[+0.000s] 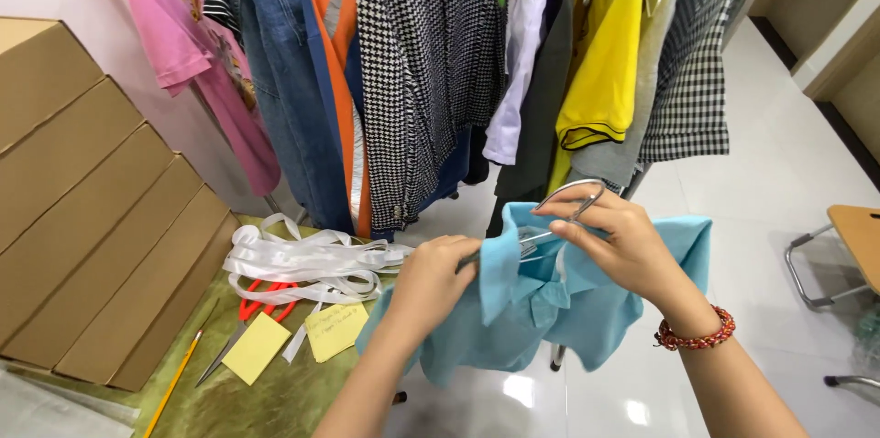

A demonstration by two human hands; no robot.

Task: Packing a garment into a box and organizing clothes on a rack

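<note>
- Beyond the right edge of the worktop [302, 401], over the glossy white tiled floor [788, 172]: soft light-blue collared shirt [550, 310], held up in mid-air between both hands, hem hanging loose.
- Left hand [431, 278]: fingers [458, 250] pinched shut on the folded collar edge of the shirt.
- Right hand [623, 241]: fingers [573, 227] closed around the thin silver wire hanger [570, 204], hook curving up above the knuckles, wire partly inside the neck opening; red beaded bracelet [695, 333] on that wrist.
- Handling, as a judgement: light, limp cloth, no stiffness, likely to sag and slide off smooth wire; not fragile, though the collar creases easily. Best held at collar or shoulder seams, where the cloth is doubled and firmer; hanger best held just below the hook.
- Worktop: green marbled surface, cluttered near its far edge with a heap of white satin ribbon [307, 264]; red-handled scissors [257, 310] beneath it, two yellow paper notes [293, 337] beside, yellow pencil [174, 383] toward the near left corner.
- Left edge: row of brown cardboard boxes [92, 218] stacked on a slant.
- Behind: clothes rail packed with hanging garments [440, 62], among them pink, denim, houndstooth, yellow and checked pieces.
- Far right: metal-legged chair [843, 255], partly out of view.
</note>
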